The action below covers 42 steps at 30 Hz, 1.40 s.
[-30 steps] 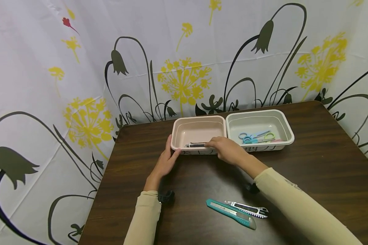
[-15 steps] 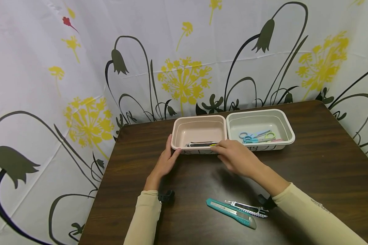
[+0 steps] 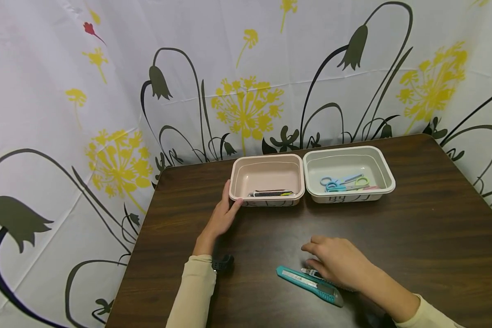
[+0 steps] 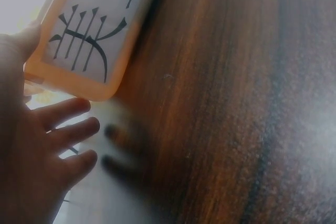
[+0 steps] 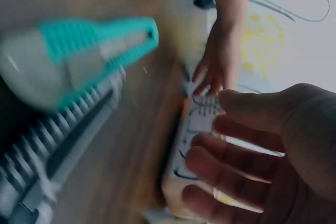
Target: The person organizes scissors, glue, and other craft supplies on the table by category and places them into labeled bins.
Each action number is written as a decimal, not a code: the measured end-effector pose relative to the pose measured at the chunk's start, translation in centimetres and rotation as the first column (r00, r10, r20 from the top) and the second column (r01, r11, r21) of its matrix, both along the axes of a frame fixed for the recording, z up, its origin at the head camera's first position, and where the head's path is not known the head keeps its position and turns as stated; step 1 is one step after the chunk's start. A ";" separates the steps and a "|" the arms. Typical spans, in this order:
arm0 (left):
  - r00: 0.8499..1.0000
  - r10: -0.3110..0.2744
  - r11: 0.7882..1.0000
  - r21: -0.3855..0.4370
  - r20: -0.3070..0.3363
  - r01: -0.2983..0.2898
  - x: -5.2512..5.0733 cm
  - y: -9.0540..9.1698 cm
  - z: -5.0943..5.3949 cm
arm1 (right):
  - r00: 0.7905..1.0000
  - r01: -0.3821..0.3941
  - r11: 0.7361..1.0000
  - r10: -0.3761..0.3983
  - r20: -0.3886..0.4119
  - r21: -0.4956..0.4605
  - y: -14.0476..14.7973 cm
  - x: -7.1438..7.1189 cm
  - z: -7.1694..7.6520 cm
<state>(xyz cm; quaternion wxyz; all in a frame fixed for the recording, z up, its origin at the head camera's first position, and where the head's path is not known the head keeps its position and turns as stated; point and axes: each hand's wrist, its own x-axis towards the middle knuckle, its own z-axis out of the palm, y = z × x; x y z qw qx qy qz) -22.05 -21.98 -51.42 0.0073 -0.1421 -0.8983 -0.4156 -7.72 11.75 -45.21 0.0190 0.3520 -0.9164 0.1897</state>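
My left hand (image 3: 218, 222) rests at the left front corner of the pink bin (image 3: 266, 175), thumb on the front rim and fingers along the side; three fingers show free of it in the left wrist view. Inside the bin, utility knives (image 3: 270, 193), one with a yellow part, lie along the front wall. My right hand (image 3: 338, 262) hovers over a black-and-white utility knife (image 3: 310, 272), hiding most of it. Its fingers are loosely bent and hold nothing in the right wrist view. Beside that knife lies a teal utility knife (image 3: 307, 283).
A pale grey bin (image 3: 344, 155) holding several scissors (image 3: 342, 183) stands right of the pink one. Both carry dark lettering on the front. The brown wooden table (image 3: 434, 218) meets a flower-print curtain (image 3: 188, 27) at the back and left.
My right hand has let go of a yellow-marked utility knife in the pink bin and moved back towards the two knives on the table. The left hand has stayed at the bin's corner.
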 end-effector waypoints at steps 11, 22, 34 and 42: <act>1.000 0.016 1.000 0.008 -0.006 -0.016 0.1 -0.1 -0.1 | 0.988 -0.048 0.996 0.036 0.150 0.077 -0.8 2.7 -2.3; 1.000 -0.003 1.000 0.021 -0.028 0.003 -0.1 0.3 -0.1 | 0.999 0.013 0.993 -0.017 0.031 0.120 -1.4 4.3 -4.1; 1.000 0.000 1.000 0.018 -0.014 0.001 0.2 0.3 0.1 | 0.999 0.024 0.986 -0.020 -0.026 0.165 -2.0 5.0 -4.5; 1.000 0.003 1.000 0.016 -0.011 -0.003 0.3 0.2 0.2 | 0.992 0.010 0.987 0.009 -0.123 0.158 -2.2 5.1 -5.0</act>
